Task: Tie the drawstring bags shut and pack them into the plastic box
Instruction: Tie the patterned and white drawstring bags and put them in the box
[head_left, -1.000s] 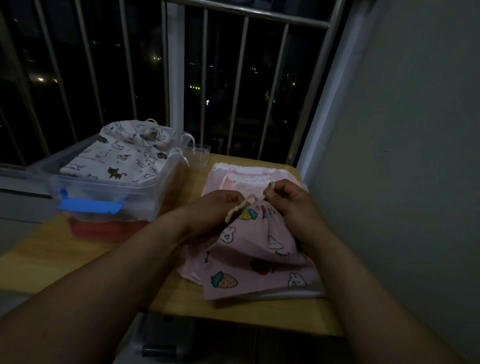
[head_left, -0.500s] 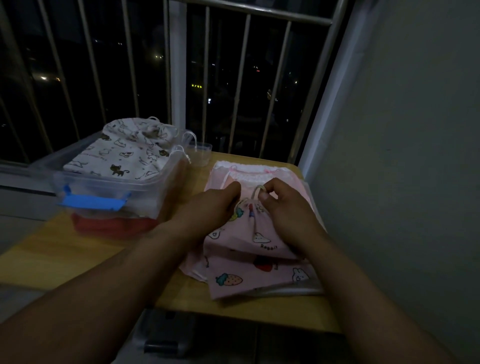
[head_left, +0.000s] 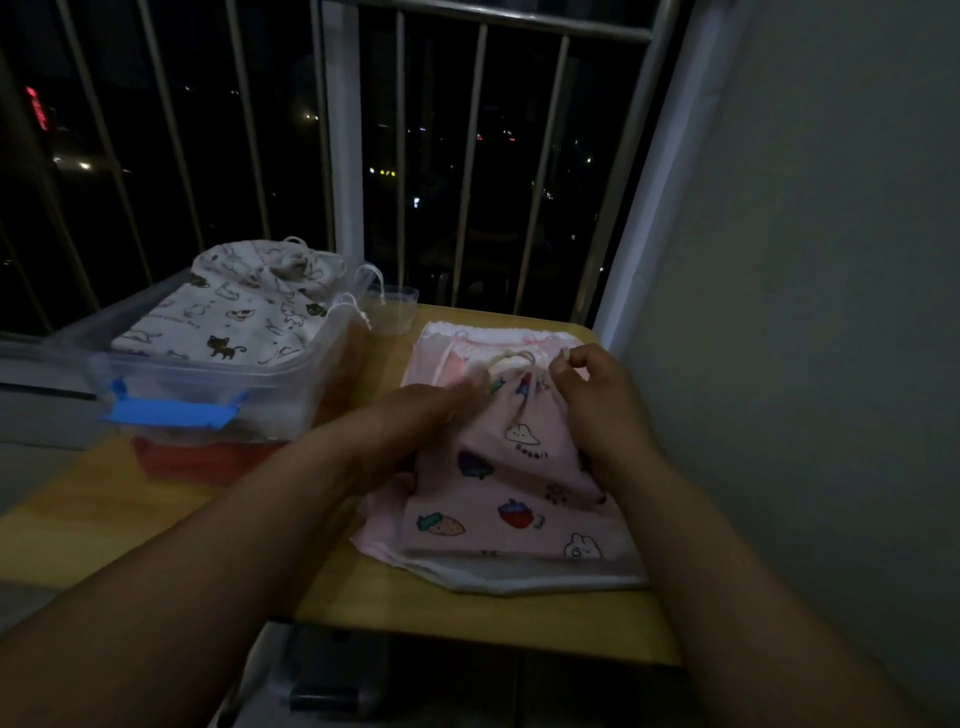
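My right hand (head_left: 597, 400) pinches the cord (head_left: 511, 359) at the gathered neck of the pink drawstring bag (head_left: 519, 457), which lies right of the plastic box (head_left: 208, 374). My left hand (head_left: 415, 415) is blurred, so I cannot tell its grip. The cloth looks soft, light and limp, so I would hold it by the cord.

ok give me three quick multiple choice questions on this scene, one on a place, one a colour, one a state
1. Where is the cat-print bag? A in the plastic box; B on a chair; C in a drawer.
2. The box's latch is: A red; B blue; C green.
3. The top pink bag has its mouth: A spread flat; B gathered; C zipped shut.
Answers: 1 A, it lies within the box walls. 2 B, the latch shows blue. 3 B, folds bunch under the drawstring.
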